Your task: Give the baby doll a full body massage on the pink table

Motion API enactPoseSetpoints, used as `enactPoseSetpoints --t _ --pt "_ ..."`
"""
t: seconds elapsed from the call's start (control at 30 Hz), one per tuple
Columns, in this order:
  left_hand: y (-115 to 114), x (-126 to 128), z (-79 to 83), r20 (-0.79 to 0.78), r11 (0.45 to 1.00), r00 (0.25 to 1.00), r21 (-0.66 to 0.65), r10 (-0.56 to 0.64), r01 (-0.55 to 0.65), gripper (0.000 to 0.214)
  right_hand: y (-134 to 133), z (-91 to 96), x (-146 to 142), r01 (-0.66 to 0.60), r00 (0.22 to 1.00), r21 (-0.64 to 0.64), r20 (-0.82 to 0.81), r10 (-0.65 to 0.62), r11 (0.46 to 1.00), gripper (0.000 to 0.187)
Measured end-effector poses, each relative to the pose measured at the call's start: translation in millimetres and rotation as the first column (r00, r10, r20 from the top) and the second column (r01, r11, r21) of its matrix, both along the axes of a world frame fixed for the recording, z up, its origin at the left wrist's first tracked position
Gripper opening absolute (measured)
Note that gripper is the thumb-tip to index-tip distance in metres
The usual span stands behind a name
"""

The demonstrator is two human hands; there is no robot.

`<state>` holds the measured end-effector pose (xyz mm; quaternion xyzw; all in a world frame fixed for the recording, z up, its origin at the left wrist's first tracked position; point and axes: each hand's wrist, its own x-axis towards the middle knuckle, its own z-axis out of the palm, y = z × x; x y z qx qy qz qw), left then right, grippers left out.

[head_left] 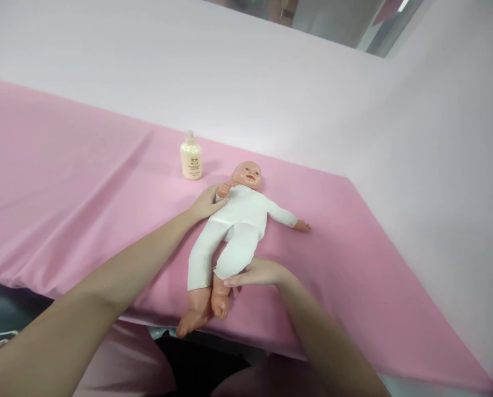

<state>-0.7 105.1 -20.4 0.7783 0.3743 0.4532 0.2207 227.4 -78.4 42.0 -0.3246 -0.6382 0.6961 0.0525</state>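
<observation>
A baby doll (pixel 242 207) with a white cloth body and hard plastic head, hands and feet lies on its back on the pink cloth. Its head points away from me and its feet reach the near edge. My left hand (pixel 207 204) is closed around the doll's bent arm on the left side, with the thumb near its chest. Lower down, my right hand (pixel 258 274) grips the doll's right-side leg just above the foot, thumb on top and the other fingers mostly hidden beneath.
A cream-coloured bottle (pixel 192 160) with a printed label stands upright left of the doll's head. The pink cloth (pixel 333 286) covers the table and has folds at the left. A white wall (pixel 106 55) rises behind, with a window (pixel 325 22) at the top.
</observation>
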Motion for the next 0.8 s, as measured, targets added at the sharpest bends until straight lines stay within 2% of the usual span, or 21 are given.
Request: enactPoseSetpoints --t 0.27,0.8 --pt "0.6 -0.1 -2.2 0.002 1.000 1.000 -0.009 0.018 -0.018 0.051 -1.6 4.4 0.1 -0.014 1.000 -0.005 -0.004 0.014 1.000 0.072" --pt "-1.3 0.2 -0.4 0.018 0.999 1.000 -0.031 0.014 -0.014 0.055 0.7 -2.2 2.7 -0.028 0.999 -0.006 -0.029 0.028 1.000 0.063"
